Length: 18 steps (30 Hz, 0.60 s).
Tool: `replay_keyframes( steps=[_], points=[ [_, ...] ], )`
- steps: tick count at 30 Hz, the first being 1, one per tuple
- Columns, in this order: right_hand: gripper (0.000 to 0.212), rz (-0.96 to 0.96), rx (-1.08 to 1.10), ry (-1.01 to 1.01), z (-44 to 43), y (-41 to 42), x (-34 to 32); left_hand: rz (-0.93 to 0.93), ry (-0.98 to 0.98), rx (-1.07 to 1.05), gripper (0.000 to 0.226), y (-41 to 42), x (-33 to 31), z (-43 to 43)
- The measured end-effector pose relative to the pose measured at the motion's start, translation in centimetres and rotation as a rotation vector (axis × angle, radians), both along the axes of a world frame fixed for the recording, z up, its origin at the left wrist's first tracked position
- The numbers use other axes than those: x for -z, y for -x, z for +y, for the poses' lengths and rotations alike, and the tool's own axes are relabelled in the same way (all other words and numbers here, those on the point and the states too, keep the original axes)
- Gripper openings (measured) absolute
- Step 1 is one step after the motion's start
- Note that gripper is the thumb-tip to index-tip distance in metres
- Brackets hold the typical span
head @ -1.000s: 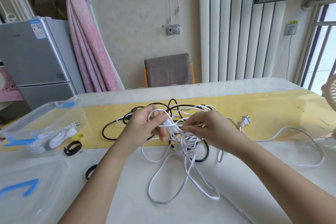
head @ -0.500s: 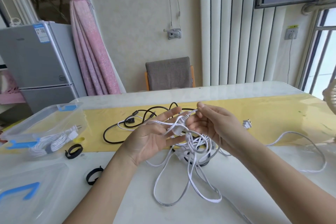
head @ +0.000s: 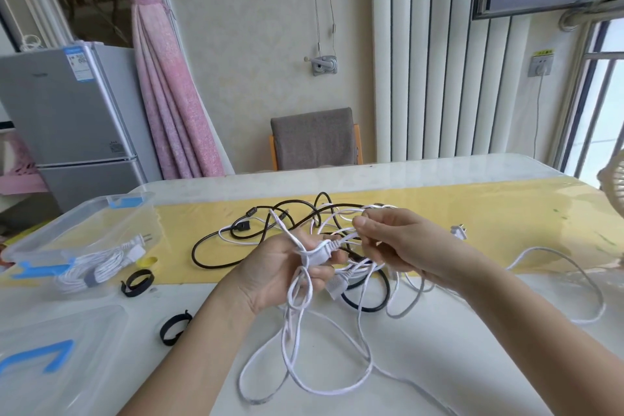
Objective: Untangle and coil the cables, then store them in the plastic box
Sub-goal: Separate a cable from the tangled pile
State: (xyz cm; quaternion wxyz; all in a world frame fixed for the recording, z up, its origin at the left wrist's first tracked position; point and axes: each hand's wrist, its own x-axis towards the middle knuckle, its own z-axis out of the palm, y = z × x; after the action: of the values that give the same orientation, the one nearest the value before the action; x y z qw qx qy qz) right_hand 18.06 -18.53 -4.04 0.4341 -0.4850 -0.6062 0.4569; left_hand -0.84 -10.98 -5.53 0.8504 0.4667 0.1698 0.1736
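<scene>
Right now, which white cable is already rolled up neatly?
The coiled white cable lying in the plastic box on the left. It is bundled with a band, while the other white cables are a loose tangle.

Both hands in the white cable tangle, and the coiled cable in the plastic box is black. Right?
Not quite: the coiled cable in the plastic box is white, not black, as the head view shows. The rest holds: the left hand and the right hand both hold the white cable tangle.
</scene>
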Motion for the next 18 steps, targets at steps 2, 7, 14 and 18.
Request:
replay_keyframes(
  steps=[2, 7, 14, 18],
  points=[
    [0.033, -0.121, 0.004, -0.034, -0.1, -0.6, -0.5, 0.019, -0.052, -0.007, 0.049, 0.1, -0.2, 0.2],
    [0.037, -0.285, -0.251, 0.131, -0.6, -1.7, -0.8, 0.079, -0.109, 0.055, 0.025, -0.6, 0.0, -0.6],
    [0.028, -0.314, -0.341, 0.165, -0.4, -3.3, -0.4, 0.151, -0.333, 0.076, 0.026, -1.1, 0.4, -2.0],
    [0.028, -0.313, -0.309, 0.189, -0.6, -4.8, -0.5, 0.016, -0.289, 0.011, 0.037, -1.8, 0.9, -1.7]
  ],
)
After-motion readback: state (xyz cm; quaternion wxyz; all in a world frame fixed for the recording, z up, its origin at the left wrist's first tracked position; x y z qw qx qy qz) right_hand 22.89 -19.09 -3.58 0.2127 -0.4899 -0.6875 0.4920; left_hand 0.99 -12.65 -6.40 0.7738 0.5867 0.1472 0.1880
